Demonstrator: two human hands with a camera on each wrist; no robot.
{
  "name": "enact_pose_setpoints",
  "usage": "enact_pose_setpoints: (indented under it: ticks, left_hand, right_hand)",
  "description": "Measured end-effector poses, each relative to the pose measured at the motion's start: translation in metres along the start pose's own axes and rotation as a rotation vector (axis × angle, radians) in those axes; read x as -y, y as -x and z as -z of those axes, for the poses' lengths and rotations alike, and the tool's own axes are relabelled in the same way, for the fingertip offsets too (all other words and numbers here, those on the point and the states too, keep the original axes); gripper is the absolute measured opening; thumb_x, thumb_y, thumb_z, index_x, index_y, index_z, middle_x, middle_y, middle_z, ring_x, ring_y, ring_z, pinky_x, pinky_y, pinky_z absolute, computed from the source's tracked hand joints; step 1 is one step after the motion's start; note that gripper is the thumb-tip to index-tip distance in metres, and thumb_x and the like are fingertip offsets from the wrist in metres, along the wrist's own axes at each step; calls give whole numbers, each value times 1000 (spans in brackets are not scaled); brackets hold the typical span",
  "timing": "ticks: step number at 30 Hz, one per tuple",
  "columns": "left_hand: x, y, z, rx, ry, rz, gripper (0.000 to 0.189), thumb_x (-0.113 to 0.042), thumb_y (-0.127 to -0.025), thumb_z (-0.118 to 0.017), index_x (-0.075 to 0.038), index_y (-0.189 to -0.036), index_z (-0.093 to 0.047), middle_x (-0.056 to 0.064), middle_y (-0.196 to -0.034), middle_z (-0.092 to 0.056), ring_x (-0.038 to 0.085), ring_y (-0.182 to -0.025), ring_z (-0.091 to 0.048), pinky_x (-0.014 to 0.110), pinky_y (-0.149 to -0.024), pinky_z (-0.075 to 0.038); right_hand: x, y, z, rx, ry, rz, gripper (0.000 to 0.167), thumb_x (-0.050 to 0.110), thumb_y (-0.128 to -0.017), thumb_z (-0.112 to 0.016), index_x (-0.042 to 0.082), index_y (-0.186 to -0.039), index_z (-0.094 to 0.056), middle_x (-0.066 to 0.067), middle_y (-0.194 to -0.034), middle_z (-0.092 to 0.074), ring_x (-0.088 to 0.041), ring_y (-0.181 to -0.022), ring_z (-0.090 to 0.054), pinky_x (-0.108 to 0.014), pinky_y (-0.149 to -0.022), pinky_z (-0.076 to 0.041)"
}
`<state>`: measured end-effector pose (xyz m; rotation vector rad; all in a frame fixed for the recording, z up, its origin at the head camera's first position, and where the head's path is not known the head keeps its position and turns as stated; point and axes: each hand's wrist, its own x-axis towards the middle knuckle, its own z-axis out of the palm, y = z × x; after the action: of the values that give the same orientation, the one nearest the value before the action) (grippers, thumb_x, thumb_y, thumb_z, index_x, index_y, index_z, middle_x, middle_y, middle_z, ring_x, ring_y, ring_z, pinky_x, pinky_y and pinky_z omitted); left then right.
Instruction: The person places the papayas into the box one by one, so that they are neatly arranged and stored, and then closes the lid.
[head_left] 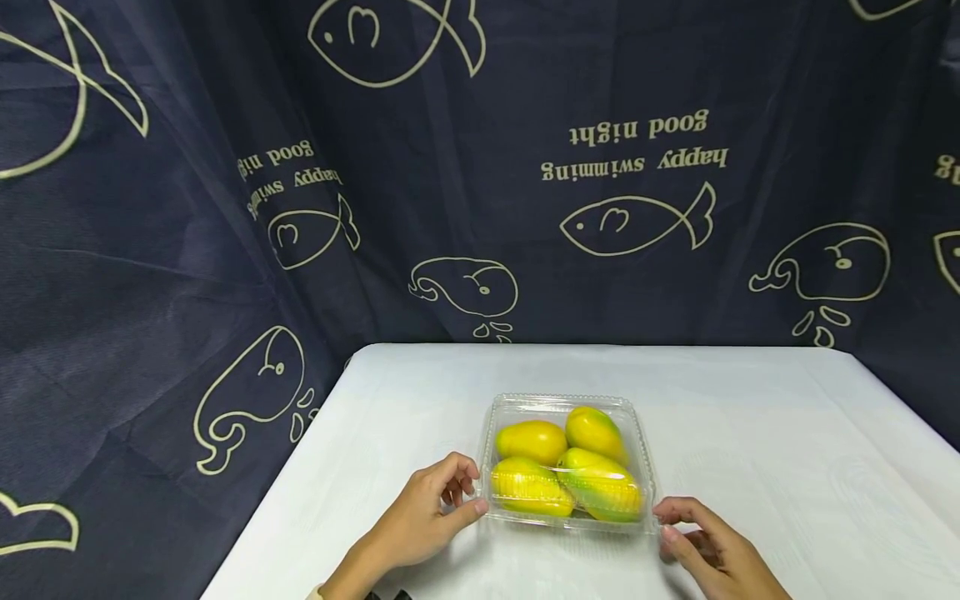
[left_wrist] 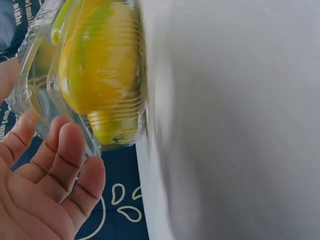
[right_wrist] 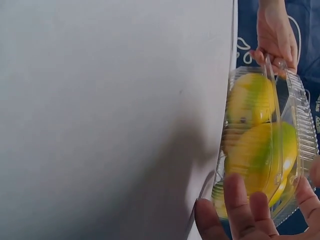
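A clear plastic clamshell box (head_left: 570, 523) stands on the white table with several yellow-green mangoes (head_left: 600, 483) inside. Ribbed plastic covers the fruit, and in both wrist views two rims of the box spread apart at the front. At its near left corner is my left hand (head_left: 423, 512), fingers loosely bent, thumb and index fingertips right at the rim with a gap between them. My right hand (head_left: 712, 550) is by the near right corner, its thumb and index fingertips beside the rim, also spaced apart. The other right fingers (right_wrist: 235, 200) extend alongside the box.
The white tabletop (head_left: 750, 450) extends around the box to its far edge. Behind and to the left hangs a dark blue curtain (head_left: 465, 183) printed with fish, whales and lettering. A small black object (head_left: 402, 595) shows at the bottom edge near the left forearm.
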<state>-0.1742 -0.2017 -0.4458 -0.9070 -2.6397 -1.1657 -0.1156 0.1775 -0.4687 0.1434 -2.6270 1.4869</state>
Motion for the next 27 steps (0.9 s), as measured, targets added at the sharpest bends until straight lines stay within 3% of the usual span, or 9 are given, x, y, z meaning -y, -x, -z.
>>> enact_pose_setpoints:
  ticks: [5,10,13,18,27]
  left_hand:
    - [1,0,0,20,19,11,25,-41,-97,-66,-27,-113,-53,-15,-93,-59,3,-77,-56,23,-68,-51]
    - [2,1,-2,45,37,30,26,-43,-96,-66,-28,-112,-53,-15,-93,-61,3,-75,-57,22,-66,-50]
    - [2,1,-3,47,50,35,27,-44,-95,-67,-27,-111,-54,-15,-93,-61,4,-74,-57,21,-65,-50]
    - [3,0,-4,49,60,35,27,-42,-94,-69,-24,-110,-56,-15,-93,-62,3,-74,-57,21,-64,-50]
    - [3,0,-5,53,47,44,29,-44,-94,-69,-22,-109,-57,-16,-93,-62,2,-72,-56,21,-64,-49]
  right_hand:
    - [2,-1,-1,37,-19,-58,23,27,-103,-57,13,-122,-60,-10,-109,-67,-5,-72,-66,-25,-63,-54]
    - [5,-1,-3,14,-22,-51,17,26,-103,-57,16,-118,-59,-3,-96,-69,-8,-67,-64,-26,-60,-52]
    - [7,-2,-3,30,-45,-90,19,29,-104,-55,16,-119,-56,-1,-90,-70,-8,-67,-65,-26,-61,-53]
    - [10,-3,-3,56,-99,-181,26,35,-104,-54,14,-120,-54,-4,-89,-71,-12,-70,-67,-28,-62,-55]
    - [10,-6,-3,72,-102,-215,27,37,-105,-52,13,-118,-54,-4,-91,-71,-12,-72,-67,-28,-63,-54]
